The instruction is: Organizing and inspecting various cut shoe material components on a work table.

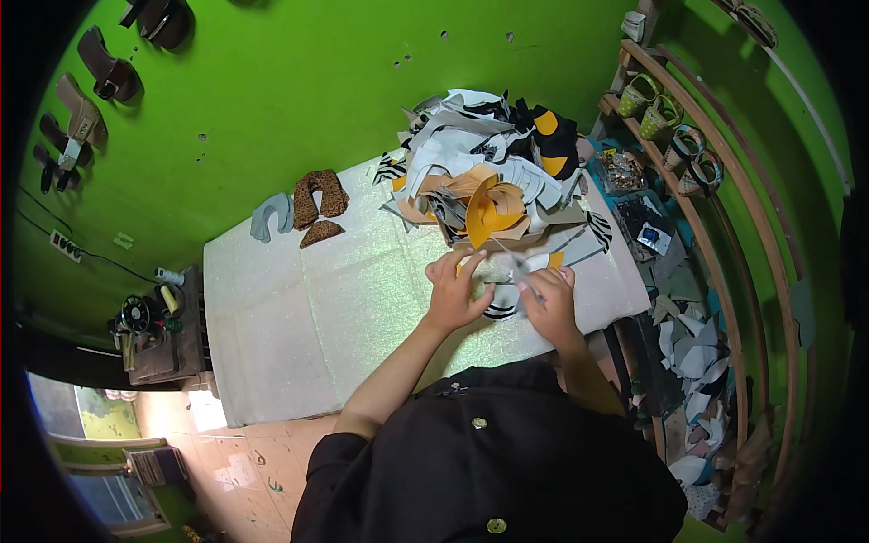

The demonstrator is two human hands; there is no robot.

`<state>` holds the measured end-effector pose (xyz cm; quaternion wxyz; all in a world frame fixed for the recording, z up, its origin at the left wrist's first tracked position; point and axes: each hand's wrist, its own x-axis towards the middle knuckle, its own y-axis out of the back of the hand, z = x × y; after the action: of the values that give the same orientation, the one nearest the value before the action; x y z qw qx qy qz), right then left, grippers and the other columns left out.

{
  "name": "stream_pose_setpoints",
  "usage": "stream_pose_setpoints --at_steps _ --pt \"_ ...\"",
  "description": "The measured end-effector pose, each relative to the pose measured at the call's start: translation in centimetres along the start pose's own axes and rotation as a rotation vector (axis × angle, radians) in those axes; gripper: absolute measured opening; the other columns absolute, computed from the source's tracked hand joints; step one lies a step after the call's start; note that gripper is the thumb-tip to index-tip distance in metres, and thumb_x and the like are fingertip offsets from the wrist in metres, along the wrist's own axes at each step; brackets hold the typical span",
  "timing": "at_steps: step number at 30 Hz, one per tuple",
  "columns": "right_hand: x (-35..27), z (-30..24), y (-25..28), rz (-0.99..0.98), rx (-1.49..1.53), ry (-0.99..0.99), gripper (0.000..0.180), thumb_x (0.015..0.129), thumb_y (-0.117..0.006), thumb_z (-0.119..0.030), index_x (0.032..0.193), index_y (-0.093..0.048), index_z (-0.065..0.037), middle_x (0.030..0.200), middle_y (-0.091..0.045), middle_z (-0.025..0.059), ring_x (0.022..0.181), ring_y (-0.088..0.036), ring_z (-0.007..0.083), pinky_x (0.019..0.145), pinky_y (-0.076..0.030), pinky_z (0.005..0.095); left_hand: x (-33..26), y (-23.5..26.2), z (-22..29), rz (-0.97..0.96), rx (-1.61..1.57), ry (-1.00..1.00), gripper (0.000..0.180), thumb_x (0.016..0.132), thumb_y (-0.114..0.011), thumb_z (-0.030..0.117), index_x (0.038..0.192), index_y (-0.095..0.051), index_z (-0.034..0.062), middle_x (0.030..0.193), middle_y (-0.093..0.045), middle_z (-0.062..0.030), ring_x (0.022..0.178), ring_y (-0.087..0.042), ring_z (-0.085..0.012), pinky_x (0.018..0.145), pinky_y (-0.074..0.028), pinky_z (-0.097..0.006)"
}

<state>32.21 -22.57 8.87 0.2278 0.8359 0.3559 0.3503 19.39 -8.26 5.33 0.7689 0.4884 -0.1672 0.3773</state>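
Near the table's right front, my left hand [455, 291] rests with thumb and forefinger spread apart, at the edge of a pale, glittery piece [496, 268]. My right hand [550, 300] is closed around a slim grey tool [523, 270], blurred, so its kind is unclear. Between the hands lies a black-and-white zebra-striped piece [500, 306], partly hidden by my fingers. Just beyond them rises a large heap of cut material scraps [453, 158] in white, tan and black, with a yellow-orange piece [491, 210] at its front.
On the white-covered table [272, 335] lie leopard-print pieces [319, 206] and a grey curved piece [272, 217]. A wooden rack [697, 118] with shoes stands at right, above more scraps [692, 353]. Thread spools [136, 314] sit at left. Shoes [109, 68] hang on the green wall.
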Motion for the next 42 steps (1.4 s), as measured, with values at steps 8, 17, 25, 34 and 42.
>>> stream_pose_setpoints --at_steps 8,17,25,34,42 --pt "0.1 -1.1 2.0 -0.168 0.093 0.204 0.009 0.068 -0.063 -0.013 0.072 -0.065 -0.006 0.097 -0.059 0.0033 0.096 -0.052 0.0201 0.091 -0.024 0.0403 0.9 1.5 0.3 -0.477 -0.348 0.076 0.07 0.067 -0.074 0.025 0.131 -0.047 0.0149 0.135 -0.039 -0.0148 0.127 -0.035 -0.031 0.104 -0.027 -0.042" --pt "0.2 -4.0 1.6 -0.477 0.19 0.202 0.009 0.063 -0.062 -0.016 0.069 -0.066 -0.01 0.105 -0.059 -0.0025 0.114 -0.045 0.0219 0.098 -0.011 0.0546 -3.6 3.9 -1.6 -0.789 -1.25 0.526 0.088 0.071 -0.072 0.018 0.144 -0.023 0.0081 0.135 -0.04 -0.0114 0.119 -0.042 -0.0215 0.102 -0.031 -0.033" --pt "1.0 -6.5 -2.0 -0.602 0.169 0.035 0.015 0.075 -0.062 -0.017 0.088 -0.063 -0.01 0.091 -0.063 0.0001 0.097 -0.054 0.0202 0.098 -0.017 0.0459 -7.7 8.9 -3.1 -0.53 -1.088 0.861 0.027 0.087 -0.062 0.028 0.098 -0.065 0.0042 0.085 -0.065 -0.0038 0.083 -0.058 -0.0122 0.081 -0.043 -0.029" --pt "0.6 -9.4 -12.4 -0.453 0.808 -0.495 0.043 0.085 -0.056 0.0 0.124 -0.04 -0.008 0.087 -0.063 0.0086 0.075 -0.058 0.0089 0.064 -0.044 0.0216 -8.7 19.0 -6.8 -0.274 -0.835 1.107 0.024 0.091 -0.058 0.027 0.096 -0.061 0.003 0.073 -0.059 0.0001 0.063 -0.053 -0.0052 0.056 -0.043 -0.022" --pt "2.2 -15.4 -22.7 -0.445 0.843 -0.547 0.041 0.084 -0.054 0.003 0.122 -0.042 -0.008 0.085 -0.063 0.0107 0.074 -0.058 0.0117 0.065 -0.045 0.0237 -13.3 24.7 -14.3 0.084 -0.627 1.03 0.019 0.091 -0.056 0.02 0.088 -0.061 0.0007 0.072 -0.056 0.0016 0.062 -0.049 -0.0048 0.055 -0.039 -0.022"
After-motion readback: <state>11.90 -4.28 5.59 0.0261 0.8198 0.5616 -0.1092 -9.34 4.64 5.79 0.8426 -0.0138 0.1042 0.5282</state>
